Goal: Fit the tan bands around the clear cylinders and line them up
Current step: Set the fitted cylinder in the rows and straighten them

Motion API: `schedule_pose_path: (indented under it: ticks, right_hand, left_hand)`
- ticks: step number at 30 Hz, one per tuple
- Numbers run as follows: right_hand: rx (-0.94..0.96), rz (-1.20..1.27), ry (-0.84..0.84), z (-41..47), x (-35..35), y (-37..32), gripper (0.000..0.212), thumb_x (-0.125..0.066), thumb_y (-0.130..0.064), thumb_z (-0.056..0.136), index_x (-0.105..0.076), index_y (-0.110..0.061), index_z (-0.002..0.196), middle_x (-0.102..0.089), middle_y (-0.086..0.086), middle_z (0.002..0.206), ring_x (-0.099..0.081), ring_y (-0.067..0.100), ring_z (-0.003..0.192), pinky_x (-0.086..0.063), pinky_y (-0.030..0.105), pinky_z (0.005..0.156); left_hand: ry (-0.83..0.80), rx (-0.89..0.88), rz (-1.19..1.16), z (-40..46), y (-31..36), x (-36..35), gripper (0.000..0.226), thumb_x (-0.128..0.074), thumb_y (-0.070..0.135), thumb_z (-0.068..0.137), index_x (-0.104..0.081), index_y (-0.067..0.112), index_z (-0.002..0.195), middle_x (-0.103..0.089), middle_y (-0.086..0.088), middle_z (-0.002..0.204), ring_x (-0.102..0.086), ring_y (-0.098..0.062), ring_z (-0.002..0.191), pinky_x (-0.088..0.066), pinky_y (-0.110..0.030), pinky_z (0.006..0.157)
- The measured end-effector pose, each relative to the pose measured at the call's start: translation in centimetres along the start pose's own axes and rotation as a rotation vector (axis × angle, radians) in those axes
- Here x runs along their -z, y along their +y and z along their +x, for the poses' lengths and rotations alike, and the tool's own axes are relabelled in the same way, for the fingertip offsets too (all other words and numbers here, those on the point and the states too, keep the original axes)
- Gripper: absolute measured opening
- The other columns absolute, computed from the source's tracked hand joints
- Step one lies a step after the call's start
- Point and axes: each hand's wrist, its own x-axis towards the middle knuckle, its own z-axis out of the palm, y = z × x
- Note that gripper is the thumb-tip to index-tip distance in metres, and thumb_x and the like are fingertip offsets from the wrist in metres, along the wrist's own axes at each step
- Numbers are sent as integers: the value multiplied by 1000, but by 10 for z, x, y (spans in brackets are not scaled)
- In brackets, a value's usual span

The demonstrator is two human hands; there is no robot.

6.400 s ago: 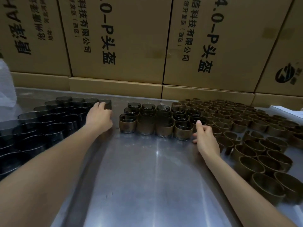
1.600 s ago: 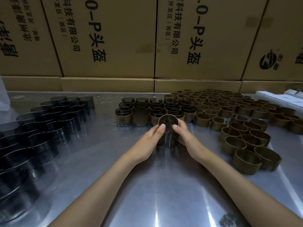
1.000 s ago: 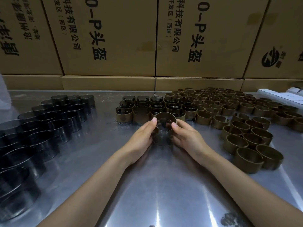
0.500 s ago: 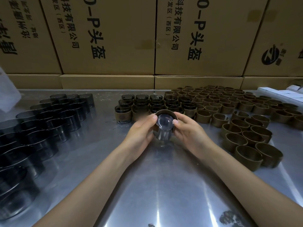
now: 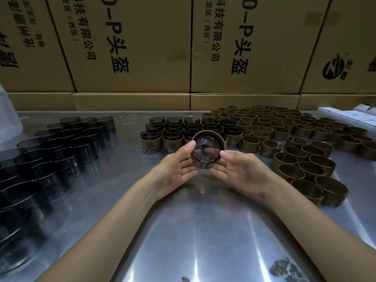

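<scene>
I hold one clear cylinder (image 5: 206,153) above the steel table, tipped so its round end faces me. A tan band (image 5: 211,134) sits around its far part. My left hand (image 5: 175,169) grips its left side with the thumb on the rim. My right hand (image 5: 238,169) grips its right side the same way. Just behind stand several banded cylinders (image 5: 173,137) in rows. Bare clear cylinders (image 5: 67,143) fill the left of the table. Loose tan bands (image 5: 295,145) cover the right.
The steel table (image 5: 193,231) reflects light in front of me. Stacked cardboard boxes (image 5: 132,47) form a wall along its back edge. White boxes (image 5: 350,116) lie at the far right. A clear plastic bag (image 5: 8,119) shows at the left edge.
Both hands took a cylinder and a band, brought them together at the centre, then lifted and tipped the cylinder so its end faces me. In the last half second it tilted slightly more.
</scene>
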Motion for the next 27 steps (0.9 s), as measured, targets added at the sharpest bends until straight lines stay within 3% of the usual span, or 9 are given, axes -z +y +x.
schedule_pose_path:
  ticks: [3,7,12,17,20,22,24,25,27]
  right_hand:
    - [30,-69,-90,-2,-3,-2,45,-85,-26,63,-74,-15,105,-68,8,113,-64,17,106,-52,26,92]
    - [60,-68,-158,-3,-8,-4,62,-95,-33,46,-75,-15,101,-72,6,101,-69,12,90,-55,21,81]
    - [73,-36,-159,-5,-12,-5,81,-98,-30,38,-63,-7,107,-73,7,91,-71,11,76,-58,19,69]
    - [66,-37,-144,-8,-12,-6,86,-98,-28,36,-56,-6,108,-73,8,90,-71,12,75,-58,21,67]
    - [68,-36,-136,-9,-10,-8,82,-96,-29,44,-59,-6,113,-71,11,100,-70,16,87,-58,24,78]
    - [67,-47,-93,-8,-12,-8,74,-89,-41,56,-63,-9,118,-67,14,115,-66,22,105,-54,30,90]
    - [58,-125,53,-3,-20,-5,76,-66,-64,70,-63,-7,118,-64,17,122,-62,25,112,-50,35,94]
    - [71,-197,158,1,-26,-1,79,-52,-71,74,-64,-4,113,-64,20,118,-63,25,108,-50,36,93]
    - [139,-302,347,9,-41,11,78,-43,-73,74,-65,-3,100,-65,23,102,-65,28,96,-51,42,93]
  left_hand:
    - [-88,-56,-93,-4,0,0,59,-82,47,61,-68,16,109,-72,-6,107,-69,-14,99,-55,-23,78]
    - [-206,-87,-149,-8,-2,-2,81,-93,51,41,-67,13,108,-72,-8,105,-69,-15,98,-55,-22,77]
    - [-276,-142,-116,-9,-4,-5,68,-91,55,42,-76,19,97,-73,-5,103,-69,-12,95,-56,-21,77]
    - [-300,-144,-97,-10,-4,-6,63,-91,53,42,-77,19,93,-73,-5,103,-70,-11,94,-56,-21,75]
    - [-283,-137,-117,-10,-2,-7,61,-90,51,46,-77,18,95,-73,-7,105,-69,-14,97,-57,-24,79]
    - [-234,-115,-135,-12,3,-8,64,-84,54,57,-73,15,107,-69,-12,116,-67,-20,106,-55,-30,88]
    - [-95,-83,-105,-11,7,-11,76,-66,66,66,-67,5,113,-62,-21,123,-61,-30,115,-47,-39,101]
    - [5,-90,-72,-10,7,-15,76,-55,69,73,-67,2,106,-62,-25,118,-60,-35,111,-44,-41,101]
    - [198,-169,34,-7,3,-25,62,-40,62,88,-63,5,80,-62,-22,92,-61,-30,86,-46,-36,86]
